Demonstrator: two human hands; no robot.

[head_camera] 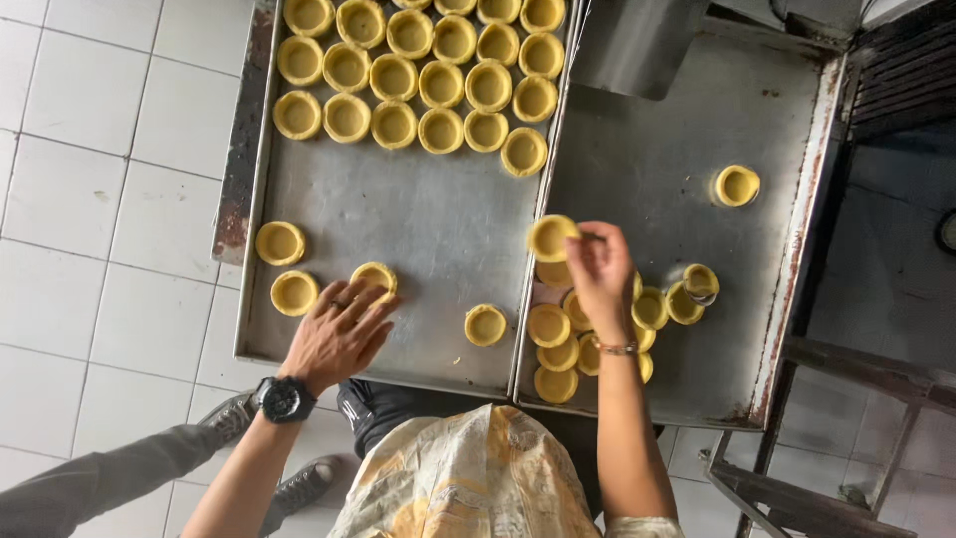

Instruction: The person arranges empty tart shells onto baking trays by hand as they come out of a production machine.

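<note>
A small round yellow pastry shell (550, 237) is pinched by the right hand (600, 274) fingers above the seam between two flat grey metal baking trays (418, 214). Another shell (375, 278) on the left tray is touched by the left hand (339, 334), fingers spread, beside neat far rows (418, 75); a loose pile (573, 339) is kept within reach.

Under your hands lies a dull grey metal tray (398, 214), matt and lightly scuffed, its left rim flaking with rust. The second metal tray (687, 130) beside it looks the same, worn and speckled, with reddish corrosion along its right edge. The pastry shells (418, 75) are pale yellow dough, smooth and matt. Your left wrist carries a black watch (286, 399) with a faint sheen; the right wears a thin bracelet (617, 348). The floor tiles (90, 179) are white and slightly glossy. Your apron (468, 478) is soft printed cloth.
</note>
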